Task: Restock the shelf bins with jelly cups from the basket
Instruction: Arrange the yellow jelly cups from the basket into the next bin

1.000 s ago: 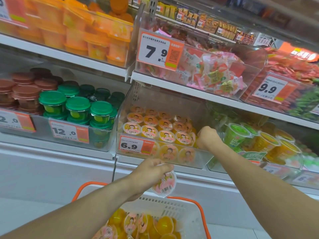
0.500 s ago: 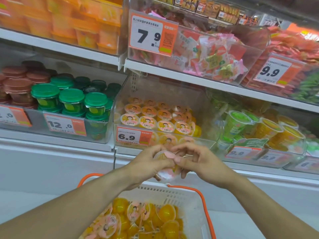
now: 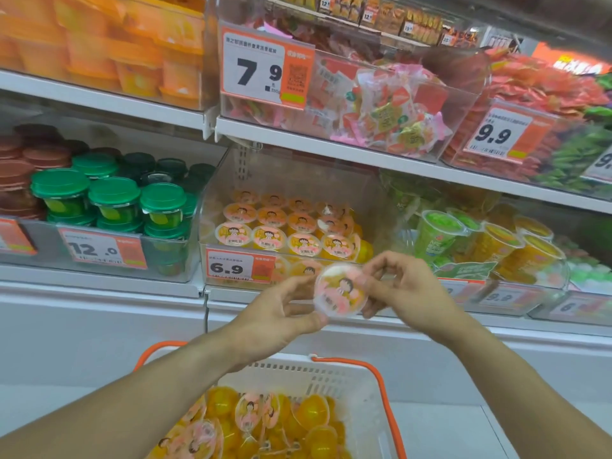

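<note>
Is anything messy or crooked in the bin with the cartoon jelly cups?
Mostly neat: the cups in the 6.9 bin sit lid-up in rows. The odd spot is the right end, where some cups lean on their sides, showing orange jelly instead of lids. No spill or damage shows. Both hands hold one cup in front of the bin.
</note>
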